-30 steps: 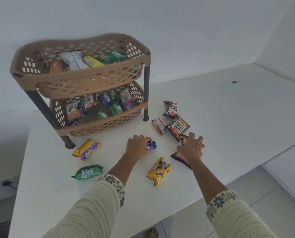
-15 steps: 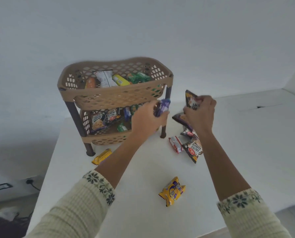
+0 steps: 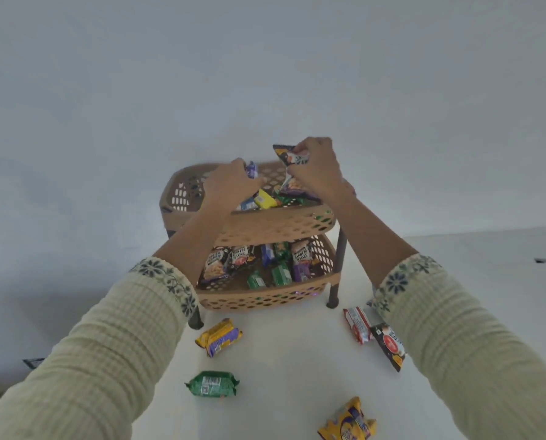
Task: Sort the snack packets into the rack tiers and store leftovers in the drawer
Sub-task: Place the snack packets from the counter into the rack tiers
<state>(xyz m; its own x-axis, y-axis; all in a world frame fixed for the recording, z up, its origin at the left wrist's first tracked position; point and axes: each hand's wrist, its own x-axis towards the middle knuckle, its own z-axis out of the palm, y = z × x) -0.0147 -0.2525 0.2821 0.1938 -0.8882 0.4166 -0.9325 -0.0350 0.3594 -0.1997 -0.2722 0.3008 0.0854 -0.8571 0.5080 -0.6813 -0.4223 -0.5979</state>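
**Head view, both arms stretched forward over a white table (image 3: 284,369).** The left hand (image 3: 229,185) is curled round a small purple packet (image 3: 251,170), of which only the end shows past the fingers. Hand and packet sit above the upper tier (image 3: 275,224) of a tan two-tier rack (image 3: 337,265), inside its rim.

The right hand (image 3: 321,173) is just beside the left and slightly higher. It pinches a dark peanut packet (image 3: 288,155) by one edge, and the packet juts out to the left of the fingers. A second dark packet (image 3: 292,186) shows directly beneath this hand, over the same tier (whether it is held or already lies in the basket cannot be told). Between and below the two hands, a yellow packet (image 3: 265,199) lies in the upper tier among blue-white and green wrappers.

Under both wrists, the lower tier (image 3: 265,296) holds peanut packets (image 3: 216,265), green packets (image 3: 281,274) and a purple one.

Loose packets lie on the table nearer the person than either hand:
- Beside the left sleeve (image 3: 122,328) is a yellow-and-purple pair (image 3: 219,337), with a green packet (image 3: 213,383) closer in.
- Against the right sleeve (image 3: 456,328), a red-and-white packet (image 3: 357,324) touches a black packet (image 3: 389,346) partly hidden by the cuff.
- A yellow pouch (image 3: 348,422) lies between the forearms, cut off by the bottom edge.
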